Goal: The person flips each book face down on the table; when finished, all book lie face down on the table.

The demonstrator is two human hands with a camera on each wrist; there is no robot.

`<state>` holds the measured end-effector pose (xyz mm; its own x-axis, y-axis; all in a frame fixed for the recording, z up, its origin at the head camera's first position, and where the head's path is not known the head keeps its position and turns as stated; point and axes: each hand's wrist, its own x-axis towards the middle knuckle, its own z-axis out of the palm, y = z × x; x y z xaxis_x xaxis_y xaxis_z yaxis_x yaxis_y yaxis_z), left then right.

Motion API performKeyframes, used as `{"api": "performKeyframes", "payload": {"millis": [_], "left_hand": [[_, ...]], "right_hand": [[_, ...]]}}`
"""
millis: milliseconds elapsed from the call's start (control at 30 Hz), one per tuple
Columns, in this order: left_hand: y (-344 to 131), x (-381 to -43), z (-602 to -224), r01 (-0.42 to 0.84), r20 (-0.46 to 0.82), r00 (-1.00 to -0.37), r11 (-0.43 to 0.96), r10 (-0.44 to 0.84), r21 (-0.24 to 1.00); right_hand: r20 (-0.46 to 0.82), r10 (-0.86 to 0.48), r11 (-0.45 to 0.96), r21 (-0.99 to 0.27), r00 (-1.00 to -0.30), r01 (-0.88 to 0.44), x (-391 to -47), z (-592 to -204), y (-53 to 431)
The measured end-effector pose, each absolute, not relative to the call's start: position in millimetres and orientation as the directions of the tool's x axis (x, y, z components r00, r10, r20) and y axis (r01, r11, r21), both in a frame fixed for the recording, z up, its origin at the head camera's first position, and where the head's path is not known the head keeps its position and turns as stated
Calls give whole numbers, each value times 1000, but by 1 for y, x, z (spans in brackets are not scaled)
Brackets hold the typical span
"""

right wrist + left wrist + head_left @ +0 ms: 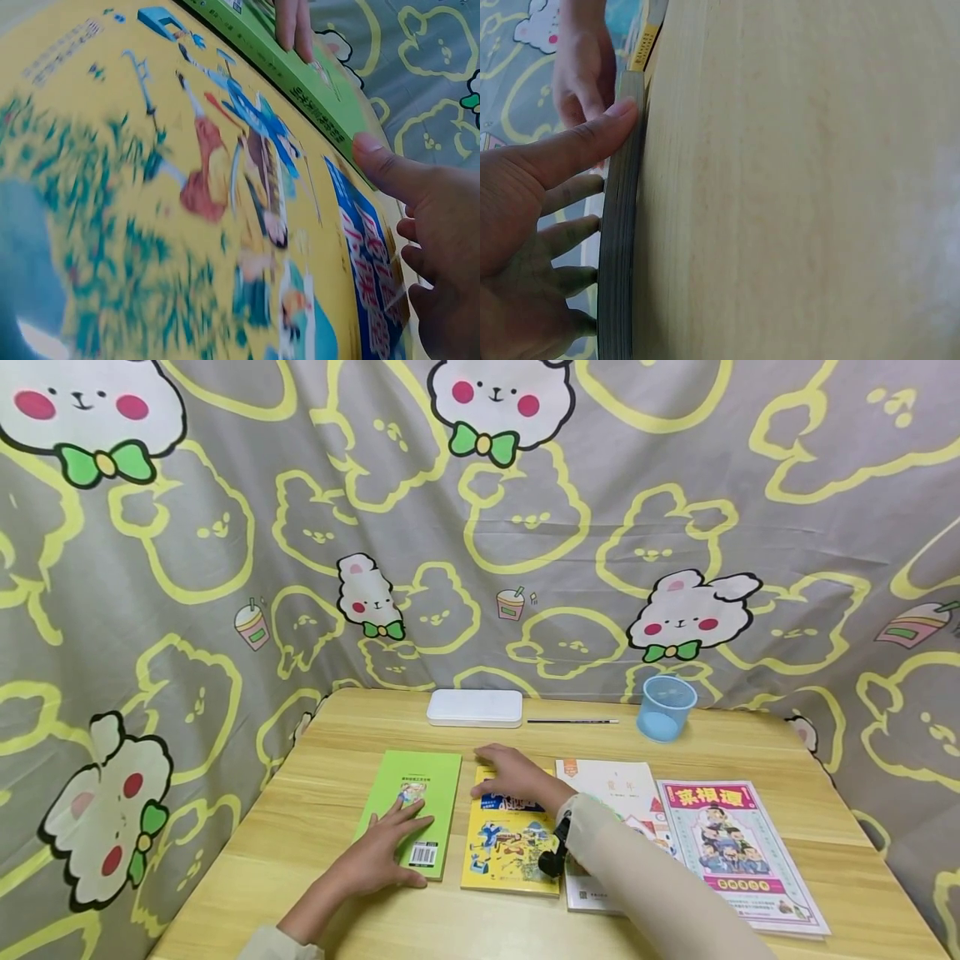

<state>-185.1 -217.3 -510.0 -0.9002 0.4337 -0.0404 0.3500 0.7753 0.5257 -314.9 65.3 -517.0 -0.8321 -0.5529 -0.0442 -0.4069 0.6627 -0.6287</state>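
Note:
A green book (pixel 441 789) lies left of centre on the table, its cover up. My left hand (pixel 378 850) rests on its lower part with fingers spread; in the left wrist view the thumb (pixel 585 146) lies against the page edge. To the right is a yellow illustrated book (pixel 510 864). Over its far end reaches my right hand (pixel 517 778), the thumb near the upper left corner and the fingers by the far edge. In the right wrist view the right hand (pixel 454 240) is loosely bent beside the blue title band; contact is hard to tell.
Right of the yellow book lie a white book (pixel 600 777), partly under my right sleeve, and a pink-bordered comic book (pixel 723 847). Along the back are a white case (pixel 475 708), a pencil (pixel 573 721) and a blue cup (pixel 666 710). A patterned curtain (pixel 540 560) hangs behind.

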Motion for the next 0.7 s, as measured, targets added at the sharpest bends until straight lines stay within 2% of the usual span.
{"api": "performKeyframes", "payload": {"millis": [700], "left_hand": [[-217, -186, -510, 349, -48, -897, 771, 440, 533]], "right_hand": [[-21, -499, 668, -647, -866, -369, -299, -515, 126]]}}
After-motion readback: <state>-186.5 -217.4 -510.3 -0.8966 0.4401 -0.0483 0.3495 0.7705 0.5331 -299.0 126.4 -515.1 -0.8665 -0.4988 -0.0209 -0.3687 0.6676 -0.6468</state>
